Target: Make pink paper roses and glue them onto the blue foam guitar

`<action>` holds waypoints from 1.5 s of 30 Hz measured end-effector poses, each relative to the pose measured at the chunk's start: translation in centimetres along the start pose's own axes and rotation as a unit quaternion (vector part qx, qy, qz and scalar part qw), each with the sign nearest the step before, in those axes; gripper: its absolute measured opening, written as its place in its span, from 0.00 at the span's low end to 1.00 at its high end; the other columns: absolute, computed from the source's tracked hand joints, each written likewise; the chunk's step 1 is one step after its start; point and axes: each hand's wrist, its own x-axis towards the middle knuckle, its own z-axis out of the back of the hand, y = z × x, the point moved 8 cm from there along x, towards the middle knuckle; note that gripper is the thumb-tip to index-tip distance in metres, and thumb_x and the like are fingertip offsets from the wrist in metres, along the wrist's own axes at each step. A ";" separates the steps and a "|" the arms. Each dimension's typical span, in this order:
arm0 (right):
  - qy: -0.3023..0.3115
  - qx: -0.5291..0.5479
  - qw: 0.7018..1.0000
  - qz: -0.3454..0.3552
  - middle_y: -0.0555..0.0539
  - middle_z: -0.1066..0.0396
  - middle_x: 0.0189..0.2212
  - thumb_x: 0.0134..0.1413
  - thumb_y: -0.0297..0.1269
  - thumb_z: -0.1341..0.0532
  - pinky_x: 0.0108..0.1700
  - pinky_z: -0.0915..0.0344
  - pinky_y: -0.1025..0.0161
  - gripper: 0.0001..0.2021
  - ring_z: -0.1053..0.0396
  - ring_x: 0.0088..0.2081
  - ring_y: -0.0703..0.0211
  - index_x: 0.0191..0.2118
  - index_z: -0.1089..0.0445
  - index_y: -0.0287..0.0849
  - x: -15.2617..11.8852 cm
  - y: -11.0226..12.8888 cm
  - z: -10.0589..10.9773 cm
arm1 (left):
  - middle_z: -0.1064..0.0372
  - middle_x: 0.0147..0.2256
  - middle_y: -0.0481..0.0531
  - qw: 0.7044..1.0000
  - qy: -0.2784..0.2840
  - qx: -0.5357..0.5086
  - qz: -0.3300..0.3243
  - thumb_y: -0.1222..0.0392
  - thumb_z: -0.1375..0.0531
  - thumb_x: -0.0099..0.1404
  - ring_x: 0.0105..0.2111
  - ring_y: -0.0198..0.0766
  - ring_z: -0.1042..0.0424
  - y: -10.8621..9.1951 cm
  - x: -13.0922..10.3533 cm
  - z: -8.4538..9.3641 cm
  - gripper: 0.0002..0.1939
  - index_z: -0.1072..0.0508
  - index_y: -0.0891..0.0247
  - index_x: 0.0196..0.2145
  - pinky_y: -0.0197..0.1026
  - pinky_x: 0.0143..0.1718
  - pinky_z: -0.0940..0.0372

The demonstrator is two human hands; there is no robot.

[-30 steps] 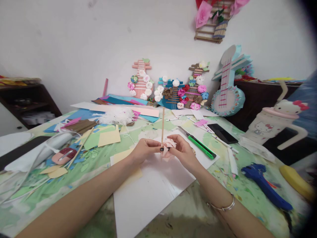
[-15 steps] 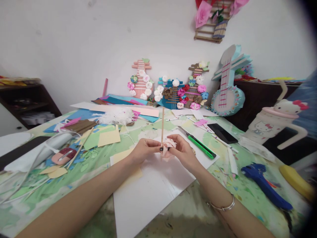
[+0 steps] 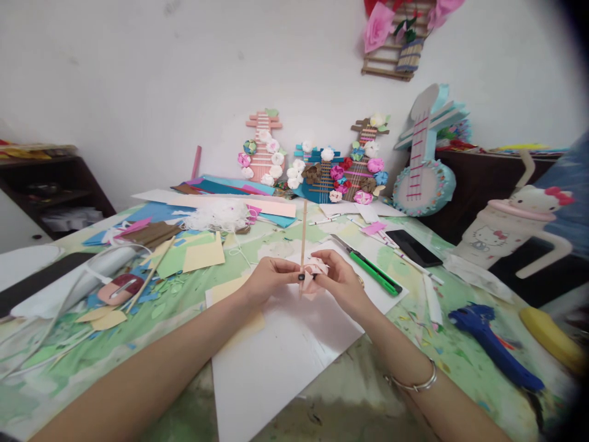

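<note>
Between thumb and fingers, my left hand (image 3: 271,279) pinches a thin wooden stick (image 3: 304,236) that stands nearly upright. Against the stick's lower part, my right hand (image 3: 341,282) holds a crumpled pale pink paper flower (image 3: 315,268). Both thumbs meet close to the flower and partly hide it. Below them lies a white sheet (image 3: 271,374), with a cream paper piece (image 3: 230,287) under my left wrist. A green utility knife (image 3: 368,265) rests on the sheet's right corner.
A blue glue gun (image 3: 494,347), a phone (image 3: 414,247) and a tumbler (image 3: 501,230) are on the right. Paper scraps, white yarn (image 3: 216,215) and a pink mouse (image 3: 120,288) lie left. Flower-covered paper instruments (image 3: 262,147) line the wall.
</note>
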 end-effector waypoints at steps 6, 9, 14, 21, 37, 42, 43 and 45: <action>0.002 0.005 1.000 0.002 0.49 0.33 0.41 0.47 0.34 0.41 0.35 0.36 0.63 0.16 0.33 0.36 0.61 0.45 0.38 0.46 0.0 -0.2 -0.1 | 0.24 0.29 0.56 1.000 0.008 -0.006 0.001 0.55 0.31 0.47 0.27 0.38 0.29 0.2 0.0 0.0 0.16 0.21 0.69 0.31 0.38 0.32 0.37; 0.002 0.005 1.000 0.000 0.49 0.34 0.41 0.47 0.34 0.41 0.35 0.36 0.63 0.16 0.33 0.36 0.61 0.44 0.38 0.46 0.1 -0.1 -0.1 | 0.24 0.28 0.55 1.000 0.010 -0.007 0.002 0.56 0.31 0.47 0.27 0.37 0.29 0.1 0.0 -0.1 0.15 0.21 0.69 0.31 0.37 0.31 0.37; 0.001 0.003 1.000 -0.002 0.49 0.34 0.40 0.47 0.35 0.41 0.35 0.36 0.63 0.16 0.33 0.35 0.61 0.44 0.38 0.46 0.0 0.1 -0.1 | 0.24 0.28 0.55 1.000 0.004 -0.004 -0.004 0.56 0.31 0.46 0.28 0.38 0.29 -0.1 -0.1 -0.1 0.16 0.21 0.69 0.31 0.37 0.32 0.37; 0.004 0.003 1.000 0.004 0.49 0.34 0.39 0.47 0.35 0.42 0.36 0.36 0.62 0.16 0.33 0.37 0.60 0.45 0.38 0.45 0.0 -0.2 0.0 | 0.24 0.28 0.55 1.000 0.004 0.001 0.004 0.55 0.31 0.46 0.26 0.37 0.29 0.2 0.0 0.0 0.16 0.21 0.69 0.31 0.37 0.30 0.38; 0.006 0.000 1.000 0.004 0.49 0.33 0.40 0.48 0.35 0.41 0.35 0.36 0.63 0.16 0.32 0.36 0.61 0.45 0.38 0.46 0.0 -0.1 -0.1 | 0.24 0.28 0.55 1.000 -0.001 0.002 0.003 0.56 0.30 0.46 0.26 0.37 0.29 0.0 -0.1 0.0 0.16 0.21 0.69 0.30 0.37 0.30 0.37; 0.009 0.002 1.000 0.005 0.50 0.33 0.40 0.48 0.35 0.41 0.35 0.36 0.63 0.16 0.32 0.35 0.61 0.45 0.38 0.47 0.0 -0.2 -0.1 | 0.24 0.28 0.55 1.000 -0.002 0.004 0.003 0.56 0.30 0.46 0.26 0.37 0.29 0.0 -0.1 0.0 0.16 0.21 0.69 0.31 0.37 0.30 0.37; 0.008 0.002 1.000 0.006 0.50 0.33 0.40 0.48 0.35 0.41 0.35 0.36 0.63 0.15 0.32 0.35 0.61 0.45 0.38 0.47 0.0 -0.2 -0.1 | 0.24 0.28 0.55 1.000 -0.002 0.004 0.003 0.56 0.30 0.45 0.26 0.37 0.29 0.1 -0.1 0.0 0.16 0.21 0.69 0.31 0.37 0.30 0.37; 0.008 0.003 1.000 0.007 0.50 0.33 0.40 0.48 0.35 0.41 0.35 0.36 0.63 0.15 0.32 0.35 0.61 0.45 0.38 0.47 0.0 -0.2 -0.1 | 0.24 0.28 0.56 1.000 -0.003 0.005 0.004 0.56 0.30 0.46 0.26 0.37 0.29 0.1 -0.1 0.1 0.16 0.21 0.69 0.31 0.37 0.30 0.37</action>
